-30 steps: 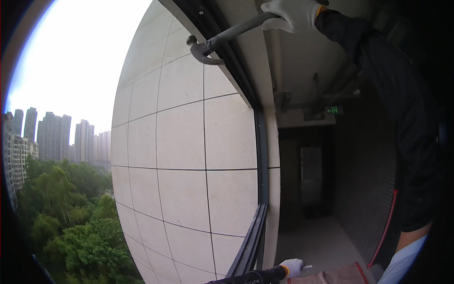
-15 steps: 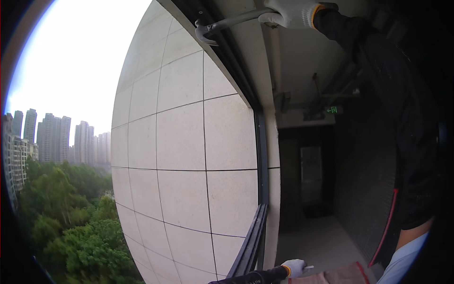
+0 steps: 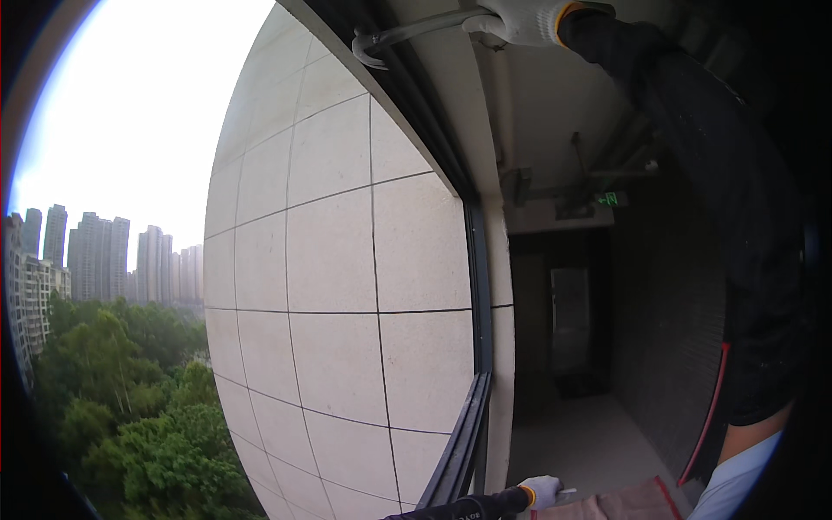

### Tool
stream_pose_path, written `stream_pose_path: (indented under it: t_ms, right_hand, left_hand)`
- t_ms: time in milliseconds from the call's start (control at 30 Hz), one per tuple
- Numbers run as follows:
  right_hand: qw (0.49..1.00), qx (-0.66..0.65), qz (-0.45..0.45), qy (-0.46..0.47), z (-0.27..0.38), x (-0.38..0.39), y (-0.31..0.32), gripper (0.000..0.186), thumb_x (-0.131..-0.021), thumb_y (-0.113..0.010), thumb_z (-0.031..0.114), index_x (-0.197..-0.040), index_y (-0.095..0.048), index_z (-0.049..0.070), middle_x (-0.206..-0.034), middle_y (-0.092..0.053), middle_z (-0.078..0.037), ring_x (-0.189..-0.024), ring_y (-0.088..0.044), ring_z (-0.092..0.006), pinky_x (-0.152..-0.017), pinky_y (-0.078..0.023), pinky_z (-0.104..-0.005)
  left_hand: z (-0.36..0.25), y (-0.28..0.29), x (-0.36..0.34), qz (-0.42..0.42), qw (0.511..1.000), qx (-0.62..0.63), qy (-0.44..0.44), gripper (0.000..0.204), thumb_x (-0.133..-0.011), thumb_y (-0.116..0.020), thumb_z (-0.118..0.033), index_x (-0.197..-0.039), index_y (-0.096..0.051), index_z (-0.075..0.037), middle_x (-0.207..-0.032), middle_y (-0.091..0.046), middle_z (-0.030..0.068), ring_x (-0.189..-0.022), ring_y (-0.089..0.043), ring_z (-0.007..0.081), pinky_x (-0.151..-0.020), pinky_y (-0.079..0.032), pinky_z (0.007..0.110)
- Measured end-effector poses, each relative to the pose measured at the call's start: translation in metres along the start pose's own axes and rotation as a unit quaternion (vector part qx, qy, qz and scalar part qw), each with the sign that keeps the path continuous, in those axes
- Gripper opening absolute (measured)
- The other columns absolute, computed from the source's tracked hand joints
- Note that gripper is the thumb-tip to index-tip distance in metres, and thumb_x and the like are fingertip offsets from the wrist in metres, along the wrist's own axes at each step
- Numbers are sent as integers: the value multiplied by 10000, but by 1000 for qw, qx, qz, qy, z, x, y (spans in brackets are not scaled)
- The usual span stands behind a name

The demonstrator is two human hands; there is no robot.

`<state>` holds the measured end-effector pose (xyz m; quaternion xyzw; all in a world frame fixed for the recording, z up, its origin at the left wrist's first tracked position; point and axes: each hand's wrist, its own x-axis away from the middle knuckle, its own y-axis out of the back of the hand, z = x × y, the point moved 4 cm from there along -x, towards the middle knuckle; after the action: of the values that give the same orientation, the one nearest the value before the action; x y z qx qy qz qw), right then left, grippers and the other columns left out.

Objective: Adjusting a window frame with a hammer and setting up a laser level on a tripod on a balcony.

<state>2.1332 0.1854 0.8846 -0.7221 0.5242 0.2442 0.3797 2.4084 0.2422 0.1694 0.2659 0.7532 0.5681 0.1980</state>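
Note:
High up, my right hand [image 3: 520, 19], in a white knit glove with an orange cuff, is wrapped round the handle of a claw hammer [image 3: 416, 31]. The curved head of the hammer lies against or close to the dark top rail of the window frame [image 3: 425, 113]; whether it touches, I cannot tell. At the bottom my left hand [image 3: 543, 490], gloved alike, is closed beside the lower window rail [image 3: 459, 442]. A short, thin, pale piece [image 3: 568, 491] sticks out of its fingers; its kind is not clear.
Outside the window opening stands a tiled wall [image 3: 334, 243], with trees [image 3: 130, 390] and tall buildings [image 3: 95, 251] far below and beyond. Indoors, a reddish-brown cloth [image 3: 615, 504] lies near my left hand. A green sign [image 3: 609, 199] hangs over a dim corridor.
My right hand and the hammer have shifted slightly up and to the left along the top of the frame. My left hand stays nearly where it was.

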Motion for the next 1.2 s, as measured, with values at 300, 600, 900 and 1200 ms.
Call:
stream_pose_path:
  t_ms: [300, 600, 900, 1200]
  right_hand:
    - [998, -59, -1, -22, -8, 0, -11, 535, -954, -580, 530, -969, -705, 10, -831, -695, -269, -814, -672, -481, -747, -514, -561]
    - [997, -67, -15, -32, 4, -4, -13, 556, -957, -568, 542, -898, -711, 8, -824, -692, -265, -839, -674, -474, -777, -509, -555]
    - [995, -84, -47, -39, 5, -13, -21, 582, -969, -555, 546, -866, -697, -8, -837, -691, -264, -857, -671, -474, -778, -510, -553]
    - [937, -339, 79, -32, 88, 149, -83, 553, -1022, -578, 482, -803, -573, -25, -571, -480, -108, -531, -460, -219, -563, -401, -389]
  left_hand:
    - [9, -15, -9, 3, 1000, -8, -11, 348, -861, -584, -243, -1125, -739, -77, -1083, -733, 212, -1068, -686, 392, -931, -533, 456]
    - [17, -18, -9, 10, 1000, -13, 2, 362, -862, -579, -250, -1126, -737, -58, -1108, -727, 222, -1089, -681, 399, -940, -529, 455]
    - [34, -33, -30, -4, 998, 56, -19, 394, -946, -569, -381, -1081, -745, -55, -1024, -743, 213, -1020, -701, 390, -869, -528, 442]
    - [-5, 32, -3, 42, 876, 472, 88, 513, -1050, -450, -581, -1075, -594, -89, -733, -466, -31, -517, -426, 82, -451, -373, 259]
